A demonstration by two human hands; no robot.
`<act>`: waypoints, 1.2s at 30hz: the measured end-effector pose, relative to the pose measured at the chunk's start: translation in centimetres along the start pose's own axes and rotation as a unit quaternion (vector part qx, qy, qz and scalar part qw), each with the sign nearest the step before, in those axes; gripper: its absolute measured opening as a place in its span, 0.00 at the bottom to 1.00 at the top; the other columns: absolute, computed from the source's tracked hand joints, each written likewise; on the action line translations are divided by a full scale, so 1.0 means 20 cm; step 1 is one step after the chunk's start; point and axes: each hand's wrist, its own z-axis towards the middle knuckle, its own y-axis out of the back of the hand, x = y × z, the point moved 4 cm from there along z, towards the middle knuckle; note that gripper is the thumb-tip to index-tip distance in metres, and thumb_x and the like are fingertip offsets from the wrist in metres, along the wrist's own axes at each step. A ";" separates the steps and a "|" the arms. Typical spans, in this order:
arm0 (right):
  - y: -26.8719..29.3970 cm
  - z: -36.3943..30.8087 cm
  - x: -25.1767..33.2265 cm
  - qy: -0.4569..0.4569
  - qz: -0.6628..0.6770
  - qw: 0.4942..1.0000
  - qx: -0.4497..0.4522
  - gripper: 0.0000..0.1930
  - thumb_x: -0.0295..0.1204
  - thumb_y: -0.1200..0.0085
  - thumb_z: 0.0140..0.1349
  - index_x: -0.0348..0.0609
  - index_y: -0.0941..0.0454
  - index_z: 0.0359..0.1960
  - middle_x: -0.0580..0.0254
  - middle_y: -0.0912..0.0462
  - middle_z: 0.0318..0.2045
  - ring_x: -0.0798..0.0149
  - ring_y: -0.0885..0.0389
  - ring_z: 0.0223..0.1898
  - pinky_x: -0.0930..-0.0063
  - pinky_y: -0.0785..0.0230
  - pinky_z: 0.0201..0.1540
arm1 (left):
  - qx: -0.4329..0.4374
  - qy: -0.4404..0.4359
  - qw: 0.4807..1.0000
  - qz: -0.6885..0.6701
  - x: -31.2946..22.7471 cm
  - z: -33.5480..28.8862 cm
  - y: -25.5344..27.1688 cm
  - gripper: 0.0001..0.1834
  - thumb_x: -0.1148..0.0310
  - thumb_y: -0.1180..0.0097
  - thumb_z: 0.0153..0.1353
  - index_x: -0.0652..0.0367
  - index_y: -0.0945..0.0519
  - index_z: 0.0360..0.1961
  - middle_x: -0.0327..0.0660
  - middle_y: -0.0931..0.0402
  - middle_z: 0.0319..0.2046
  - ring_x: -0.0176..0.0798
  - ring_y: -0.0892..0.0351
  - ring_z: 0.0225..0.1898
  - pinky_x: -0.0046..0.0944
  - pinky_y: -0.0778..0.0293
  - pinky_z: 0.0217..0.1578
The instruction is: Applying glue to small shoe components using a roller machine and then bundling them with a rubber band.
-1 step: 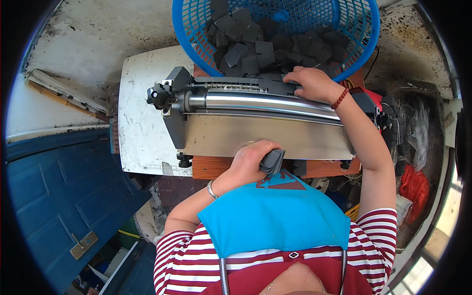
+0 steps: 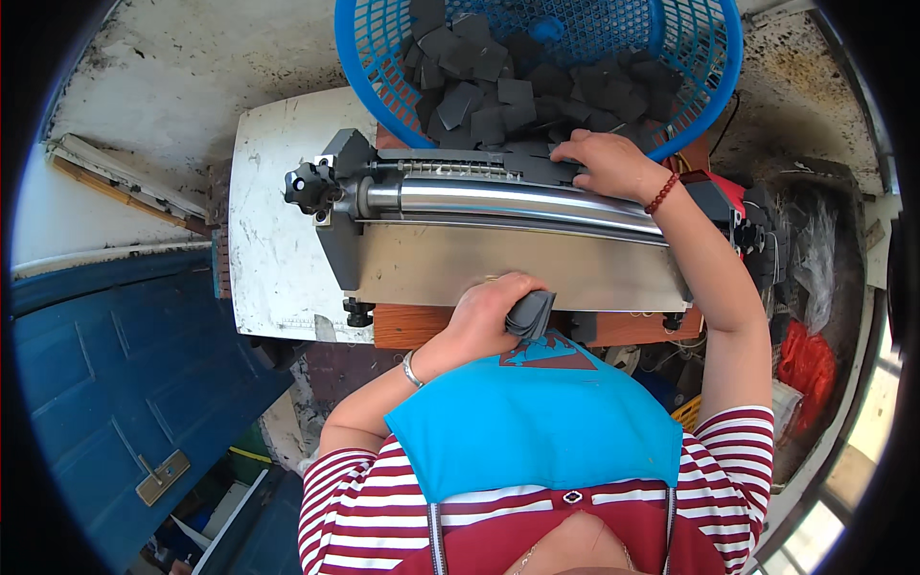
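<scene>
My left hand (image 2: 489, 309) is closed around a small stack of dark grey sheets (image 2: 532, 314), held just in front of the blue apron. Their ends fan out slightly beyond my fingers. Over the back of a roller machine, my right hand (image 2: 613, 163) reaches with thumb and fingers apart, beside the dark grey strip behind the shiny metal roller (image 2: 508, 199). Nothing shows clearly gripped in it, though the undersides of its fingers are hidden. Below the roller, a smooth metal plate (image 2: 498, 264) slopes toward me.
Behind the machine stands a blue plastic basket (image 2: 704, 120) with many loose dark grey pieces (image 2: 517, 105). A black knob (image 2: 312, 188) sticks out at the machine's left end. The white tabletop (image 2: 278, 240) extends left, near a blue door (image 2: 105, 383). A red plastic bag (image 2: 807, 364) lies at right.
</scene>
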 end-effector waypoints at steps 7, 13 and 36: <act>-0.02 0.03 -0.03 0.025 -0.013 1.000 0.011 0.20 0.23 0.42 0.53 0.48 0.21 0.50 0.58 0.24 0.45 0.54 0.22 0.47 0.61 0.29 0.49 | -0.004 -0.005 0.999 -0.032 0.02 0.03 0.02 0.27 0.86 0.38 0.39 0.56 0.23 0.45 0.45 0.21 0.42 0.51 0.21 0.45 0.42 0.26 0.45; -0.02 0.04 -0.01 0.042 -0.058 0.997 0.006 0.13 0.26 0.43 0.56 0.46 0.18 0.44 0.58 0.21 0.41 0.55 0.20 0.45 0.61 0.28 0.47 | -0.012 -0.014 0.999 -0.036 0.02 0.02 0.02 0.27 0.85 0.38 0.39 0.56 0.22 0.44 0.45 0.21 0.41 0.50 0.20 0.44 0.41 0.25 0.44; -0.05 0.03 -0.37 -0.157 0.402 0.896 -0.108 0.11 0.30 0.44 0.59 0.30 0.20 0.31 0.67 0.24 0.20 0.78 0.28 0.24 0.79 0.35 0.27 | -0.017 -0.025 0.999 -0.034 0.02 0.02 0.02 0.26 0.85 0.38 0.39 0.56 0.22 0.44 0.44 0.20 0.40 0.50 0.20 0.43 0.42 0.25 0.42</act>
